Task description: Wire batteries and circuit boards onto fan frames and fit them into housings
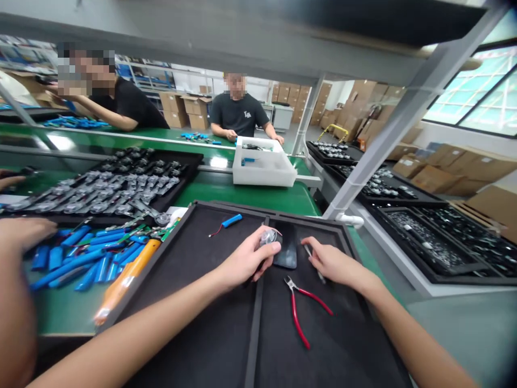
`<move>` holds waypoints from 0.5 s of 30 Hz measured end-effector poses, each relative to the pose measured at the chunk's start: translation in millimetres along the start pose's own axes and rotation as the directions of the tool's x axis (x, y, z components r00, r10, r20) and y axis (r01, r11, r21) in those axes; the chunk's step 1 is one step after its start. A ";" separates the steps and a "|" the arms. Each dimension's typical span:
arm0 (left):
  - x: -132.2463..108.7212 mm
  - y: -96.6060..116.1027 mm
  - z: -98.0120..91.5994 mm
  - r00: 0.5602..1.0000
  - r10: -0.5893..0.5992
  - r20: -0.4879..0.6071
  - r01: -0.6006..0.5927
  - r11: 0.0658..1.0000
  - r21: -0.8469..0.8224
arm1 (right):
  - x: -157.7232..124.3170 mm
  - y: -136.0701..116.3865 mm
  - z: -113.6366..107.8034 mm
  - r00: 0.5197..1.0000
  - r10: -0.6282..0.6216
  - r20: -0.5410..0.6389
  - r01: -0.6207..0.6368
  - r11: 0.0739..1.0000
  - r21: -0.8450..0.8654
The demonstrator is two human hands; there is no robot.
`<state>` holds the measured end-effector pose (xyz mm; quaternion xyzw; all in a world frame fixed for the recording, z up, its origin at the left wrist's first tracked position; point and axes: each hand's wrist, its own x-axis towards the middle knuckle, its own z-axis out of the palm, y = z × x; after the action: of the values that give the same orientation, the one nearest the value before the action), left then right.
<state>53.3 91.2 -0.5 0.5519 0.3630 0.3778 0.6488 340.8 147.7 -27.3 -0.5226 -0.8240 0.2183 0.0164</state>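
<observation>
My left hand (249, 256) is closed round a small grey device part with a clear round end (270, 236), over the middle of the black foam tray (202, 280). Just right of it lies a flat dark slab like a phone (288, 250). My right hand (333, 262) pinches a slim grey metal tool (321, 277), its tip near the slab; its exact kind is unclear. Below the hands, cutting pliers (301, 310) with red handles lie spread on the tray. A blue cylindrical battery (231, 220) with a red lead rests near the tray's far edge.
Blue batteries (97, 258) and an orange tool (129, 280) lie left of the tray. Behind them, a black tray (189, 161) carries rows of grey parts. A white foam box (264, 175) stands ahead. Co-workers sit opposite; another person's arm (16, 280) reaches in at left.
</observation>
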 end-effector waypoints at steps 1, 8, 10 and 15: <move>1.6 -4.6 3.3 1.000 -0.006 0.004 0.007 0.999 -0.032 | -3.9 1.7 2.9 1.000 0.011 -0.005 -0.011 0.999 0.030; -60.2 -27.3 7.0 0.992 -0.037 -0.123 -0.021 0.898 -0.440 | -47.6 14.0 -6.5 0.997 0.057 -0.042 -0.038 0.927 0.373; -75.5 -32.1 3.5 0.976 -0.047 -0.214 -0.073 0.852 -0.519 | -52.5 4.9 -16.2 0.989 0.050 -0.141 0.039 0.822 0.569; -91.8 -42.1 -10.7 0.948 -0.030 -0.317 -0.131 0.871 -0.473 | -29.0 -61.4 -31.3 0.931 -0.170 -0.322 0.360 0.558 0.748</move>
<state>6.2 9.7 -38.7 0.3124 0.3396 0.5572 0.6904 309.5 111.2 30.0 -0.3493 -0.7018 0.4998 0.3682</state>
